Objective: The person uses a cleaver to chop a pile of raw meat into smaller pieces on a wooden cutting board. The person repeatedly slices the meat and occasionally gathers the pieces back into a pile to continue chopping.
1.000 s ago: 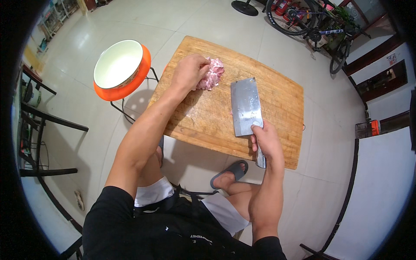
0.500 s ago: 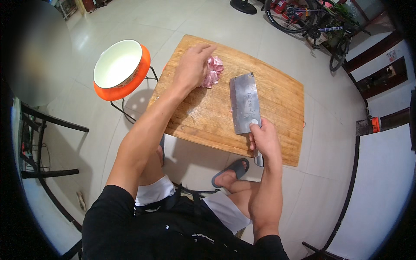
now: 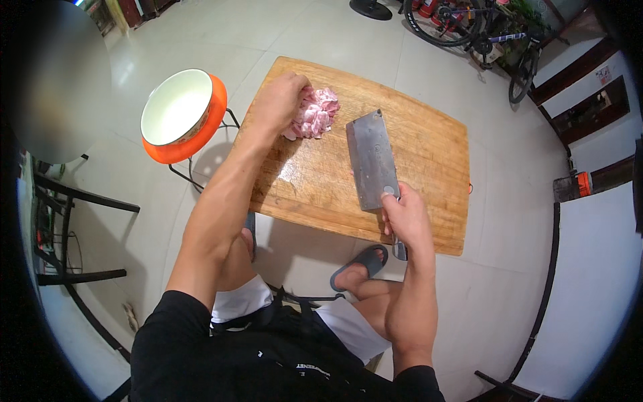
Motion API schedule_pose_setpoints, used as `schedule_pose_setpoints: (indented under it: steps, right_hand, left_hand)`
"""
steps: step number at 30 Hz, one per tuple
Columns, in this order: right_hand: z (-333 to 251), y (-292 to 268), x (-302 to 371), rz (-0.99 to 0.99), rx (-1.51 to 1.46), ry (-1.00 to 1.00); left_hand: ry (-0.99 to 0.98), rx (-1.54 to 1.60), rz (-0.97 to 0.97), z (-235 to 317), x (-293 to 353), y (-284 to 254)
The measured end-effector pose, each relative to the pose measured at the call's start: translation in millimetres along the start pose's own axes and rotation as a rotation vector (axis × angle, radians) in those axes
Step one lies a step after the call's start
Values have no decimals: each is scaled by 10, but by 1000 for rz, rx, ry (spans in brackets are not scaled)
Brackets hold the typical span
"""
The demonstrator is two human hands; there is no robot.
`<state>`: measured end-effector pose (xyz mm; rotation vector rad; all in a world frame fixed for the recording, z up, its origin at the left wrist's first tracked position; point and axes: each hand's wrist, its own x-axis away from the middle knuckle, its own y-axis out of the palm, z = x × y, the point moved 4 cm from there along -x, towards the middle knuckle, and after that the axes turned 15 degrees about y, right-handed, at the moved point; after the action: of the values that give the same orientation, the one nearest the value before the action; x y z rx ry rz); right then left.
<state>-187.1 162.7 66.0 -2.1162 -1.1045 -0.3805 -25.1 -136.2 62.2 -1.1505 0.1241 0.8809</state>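
A heap of pale pink raw meat pieces point(image 3: 317, 114) lies on the far left part of a thick wooden cutting board point(image 3: 429, 161). My left hand point(image 3: 281, 100) is against the heap's left side, fingers curled down onto it; the fingertips are partly hidden. In my right hand point(image 3: 407, 216) is the handle of a broad metal cleaver point(image 3: 372, 157), with the thumb at the base of the blade. The blade is over the middle of the board, to the right of the meat and apart from it.
Left of the board, a white-lined bowl point(image 3: 175, 107) sits on an orange stool point(image 3: 218, 110) with black metal legs. Black chair legs point(image 3: 87, 194) stand farther left. A bicycle point(image 3: 482, 40) is at the far right. My slippered foot point(image 3: 358, 268) is below the board's near edge.
My left hand has shifted left, its fingers now curled instead of stretched over the meat. The meat heap looks more spread and farther left. The cleaver has tilted and shifted slightly left.
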Motion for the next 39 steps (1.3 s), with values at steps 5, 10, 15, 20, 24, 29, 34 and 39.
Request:
schedule_pose_setpoints:
  steps: [5, 10, 15, 20, 24, 29, 34, 39]
  right_hand:
    - [-9, 6, 14, -16, -9, -8]
    - [-23, 0, 19, -8, 7, -6]
    - [-46, 19, 39, -31, 11, 4]
    - [5, 20, -15, -59, -22, 35]
    - [25, 10, -57, -47, -26, 46]
    - [-1, 6, -12, -19, -39, 45]
    - [-37, 5, 25, 46, 14, 17]
    - [8, -10, 40, 196, 180, -164]
  left_hand:
    - [82, 75, 206, 12, -5, -205]
    - [-163, 456, 89, 324, 4, -300]
    - [-317, 929, -59, 746, 117, -286]
    - [-234, 1269, -237, 905, 230, -3]
    - [-270, 1036, -472, 595, 433, 388]
    - [-90, 240, -364, 463, 538, 372]
    - [-96, 69, -341, 665, 571, 98]
    - [550, 219, -311, 827, 607, 59]
